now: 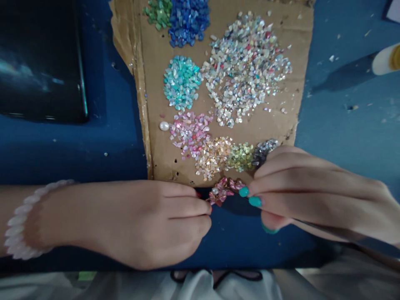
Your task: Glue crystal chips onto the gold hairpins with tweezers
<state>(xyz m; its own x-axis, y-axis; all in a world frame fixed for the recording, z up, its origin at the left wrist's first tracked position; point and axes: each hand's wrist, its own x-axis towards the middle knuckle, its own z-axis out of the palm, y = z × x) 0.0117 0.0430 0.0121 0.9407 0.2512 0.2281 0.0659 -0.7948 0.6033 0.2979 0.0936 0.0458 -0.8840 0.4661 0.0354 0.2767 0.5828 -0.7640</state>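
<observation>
Just below the cardboard's near edge is a small pink flower-shaped ornament of shiny chips with a white pearl at its middle. My left hand, wearing a beaded bracelet, is closed, its fingertips pinching the ornament's left end. From the right comes my right hand, closed around slim dark tweezers whose back end runs out past the palm. Its teal-nailed fingertips are beside the ornament's right side. The tweezers' tips are mostly hidden there, so I cannot tell whether they touch it.
A cardboard sheet bears separate heaps of coloured chips: blue, turquoise, pink, peach and a large whitish heap. A loose pearl lies at left. A black glossy device and a white bottle flank it.
</observation>
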